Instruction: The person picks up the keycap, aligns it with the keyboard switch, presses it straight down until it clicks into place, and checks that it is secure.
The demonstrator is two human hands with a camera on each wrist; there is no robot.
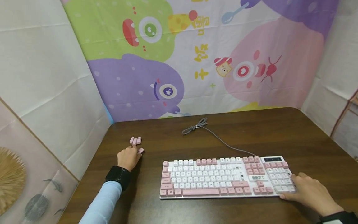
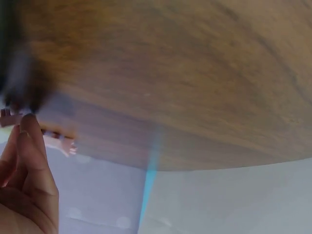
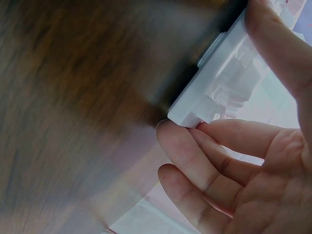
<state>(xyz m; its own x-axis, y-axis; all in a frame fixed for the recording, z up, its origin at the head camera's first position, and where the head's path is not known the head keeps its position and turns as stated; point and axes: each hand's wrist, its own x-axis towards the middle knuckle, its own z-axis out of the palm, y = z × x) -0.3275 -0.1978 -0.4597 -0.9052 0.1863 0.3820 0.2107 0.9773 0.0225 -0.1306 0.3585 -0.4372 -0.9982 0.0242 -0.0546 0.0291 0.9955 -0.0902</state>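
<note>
Now, head view: left hand (image 1: 128, 157) at keycaps (image 1: 135, 142) on the table (image 1: 159, 133), likely light, hard, best pinched by their sides. Left wrist: fingers (image 2: 35, 158) bunched, any hold unclear. Right wrist: right hand (image 3: 273, 175) grips the keyboard's (image 3: 209, 75) end.

In the head view, a bare strip of counter (image 1: 148, 189) left of centre, from the bottom edge upward, leaves passing room between the left grip (image 1: 128, 157) and the keyboard (image 1: 209, 179). The keyboard bars the lower middle and right, with the right grip (image 1: 309, 191) against its right end; above it the grey cable (image 1: 197, 126) crosses the counter, and pink keycaps (image 1: 135, 141) stand just beyond the left grip.
</note>
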